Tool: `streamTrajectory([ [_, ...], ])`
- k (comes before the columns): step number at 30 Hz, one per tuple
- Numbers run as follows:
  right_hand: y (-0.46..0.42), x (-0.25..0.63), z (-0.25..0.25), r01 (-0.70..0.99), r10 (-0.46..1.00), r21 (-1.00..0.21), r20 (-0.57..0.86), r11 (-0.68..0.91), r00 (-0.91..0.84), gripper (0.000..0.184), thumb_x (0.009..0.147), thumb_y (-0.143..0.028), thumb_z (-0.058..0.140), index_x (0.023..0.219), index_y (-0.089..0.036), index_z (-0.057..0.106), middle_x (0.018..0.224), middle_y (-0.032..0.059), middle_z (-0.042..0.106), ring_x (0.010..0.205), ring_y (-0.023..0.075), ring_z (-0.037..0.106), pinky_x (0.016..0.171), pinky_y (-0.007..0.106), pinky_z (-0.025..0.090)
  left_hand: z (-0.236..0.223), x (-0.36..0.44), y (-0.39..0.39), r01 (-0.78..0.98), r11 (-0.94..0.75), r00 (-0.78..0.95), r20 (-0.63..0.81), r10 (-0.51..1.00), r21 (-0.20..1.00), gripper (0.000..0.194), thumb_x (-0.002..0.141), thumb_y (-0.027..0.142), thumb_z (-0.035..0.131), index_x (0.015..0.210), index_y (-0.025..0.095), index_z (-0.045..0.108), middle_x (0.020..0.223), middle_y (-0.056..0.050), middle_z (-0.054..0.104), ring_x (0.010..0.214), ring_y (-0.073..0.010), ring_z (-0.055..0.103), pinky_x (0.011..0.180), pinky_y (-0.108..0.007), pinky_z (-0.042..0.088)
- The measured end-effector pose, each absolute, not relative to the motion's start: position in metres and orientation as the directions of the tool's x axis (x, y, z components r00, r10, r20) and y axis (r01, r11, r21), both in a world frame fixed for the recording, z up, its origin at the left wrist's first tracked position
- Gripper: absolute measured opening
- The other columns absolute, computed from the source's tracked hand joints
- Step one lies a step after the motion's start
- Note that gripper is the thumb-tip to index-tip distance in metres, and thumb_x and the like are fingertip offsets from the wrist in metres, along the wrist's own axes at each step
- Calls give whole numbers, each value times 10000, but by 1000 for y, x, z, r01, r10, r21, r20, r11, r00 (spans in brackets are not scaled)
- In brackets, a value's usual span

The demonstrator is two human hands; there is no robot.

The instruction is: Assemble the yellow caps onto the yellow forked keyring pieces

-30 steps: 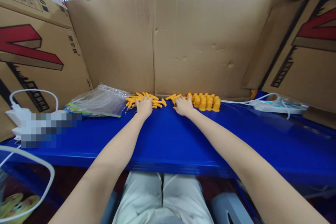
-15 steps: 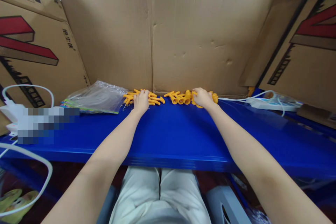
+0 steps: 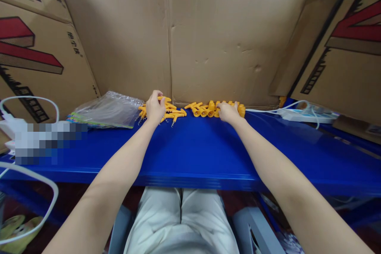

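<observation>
Covering some yellow corkscrews (image 3: 176,115), the left hand (image 3: 155,108) is curled; the right hand (image 3: 228,112) lies over yellow caps (image 3: 211,106). Whether either grips anything, I cannot tell.

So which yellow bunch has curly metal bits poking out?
The left-hand bunch, nearest the clear plastic bags. Its curly metal tips poke out towards us; the right-hand bunch shows none.

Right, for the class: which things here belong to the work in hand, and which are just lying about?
In hand, by the look of it:
yellow corkscrews, at the left hand
yellow caps, at the right hand

Probably just lying about, untouched:
plastic bags
power strip
white cable
</observation>
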State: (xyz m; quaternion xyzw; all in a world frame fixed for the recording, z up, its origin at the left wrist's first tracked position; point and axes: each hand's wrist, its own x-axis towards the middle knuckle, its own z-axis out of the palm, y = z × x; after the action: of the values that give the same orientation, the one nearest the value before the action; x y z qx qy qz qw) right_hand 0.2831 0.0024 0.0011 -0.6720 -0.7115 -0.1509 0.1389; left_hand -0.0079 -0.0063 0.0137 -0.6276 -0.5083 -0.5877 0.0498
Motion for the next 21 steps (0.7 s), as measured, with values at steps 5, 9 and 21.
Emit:
streamTrajectory([
  [5, 3, 283, 1, 995, 903, 80, 421, 54, -83, 439, 801, -31, 384, 1133, -162, 639, 1157, 115, 663, 1067, 259, 613, 1105, 583, 103, 20, -3, -14, 614, -528, -268, 784, 560, 587, 135, 823, 153, 539, 929, 233, 515, 1000, -49, 643, 1041, -204, 613, 934, -334, 462],
  [9, 1, 278, 6, 997, 910, 64, 409, 45, -68, 443, 802, -34, 395, 1151, -168, 633, 1133, 103, 676, 1056, 245, 622, 1103, 569, 109, 21, 0, -12, 483, -568, -353, 742, 570, 666, 152, 804, 139, 559, 915, 230, 509, 972, -44, 626, 1021, -187, 616, 880, -295, 494],
  [21, -1, 251, 3, 894, 910, -338, 384, 294, -155, 227, 847, -183, 591, 1058, -108, 630, 1089, 117, 656, 921, 161, 635, 790, 250, 470, 26, 7, -6, -297, -297, -512, 112, 852, 908, 135, 796, 71, 513, 818, 195, 464, 708, 19, 566, 544, -71, 579, 520, -172, 427],
])
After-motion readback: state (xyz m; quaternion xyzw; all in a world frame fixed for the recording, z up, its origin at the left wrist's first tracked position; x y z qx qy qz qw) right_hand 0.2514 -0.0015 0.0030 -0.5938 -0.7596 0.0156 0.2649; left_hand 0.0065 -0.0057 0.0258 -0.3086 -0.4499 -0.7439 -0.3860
